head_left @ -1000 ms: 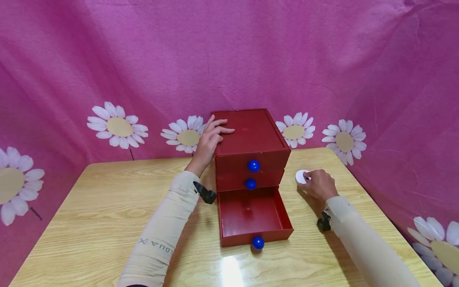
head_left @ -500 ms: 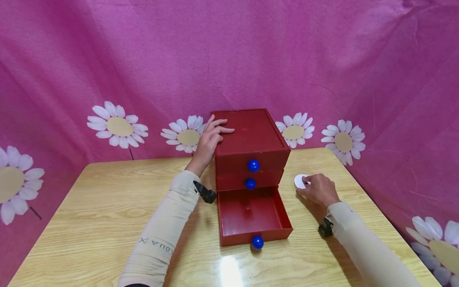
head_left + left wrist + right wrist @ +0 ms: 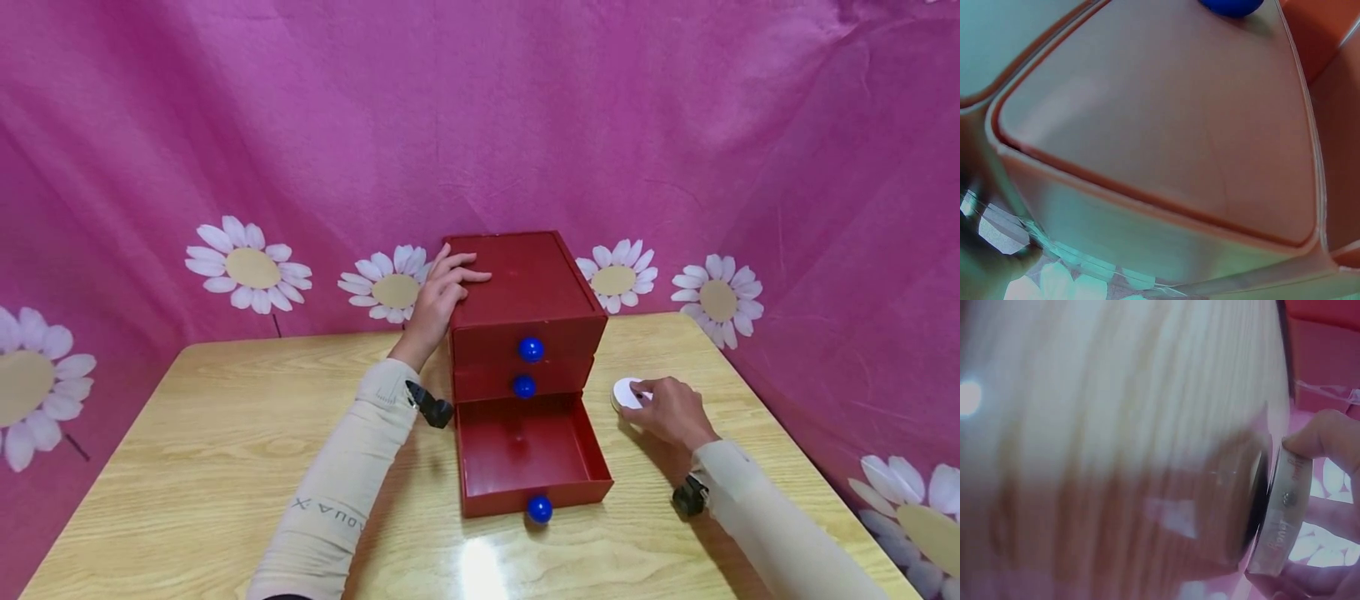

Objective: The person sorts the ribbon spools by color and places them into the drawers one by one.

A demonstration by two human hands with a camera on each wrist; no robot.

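Note:
In the head view my left hand (image 3: 437, 298) rests on the top left edge of a red drawer cabinet (image 3: 528, 279), fingers spread over its top. The left wrist view has the cabinet's side and a blue knob (image 3: 1233, 5) close up, with part of the hand (image 3: 991, 259) dark at lower left. To the right of the cabinet, my right hand (image 3: 677, 410) grips a white flat round case (image 3: 624, 394) low over the table. In the right wrist view, lettering runs along the rim of this case (image 3: 1282, 515), which the fingers (image 3: 1329, 434) pinch from both sides.
The bottom drawer (image 3: 498, 503) is pulled out, with nothing in it. Two upper drawers with blue knobs (image 3: 531, 349) are closed. A wooden table (image 3: 247, 450) carries the cabinet; a pink cloth (image 3: 495, 117) with printed daisies hangs behind and at the sides.
My right hand has drawn the white round case a little toward me along the table. The left hand and the cabinet have stayed where they were.

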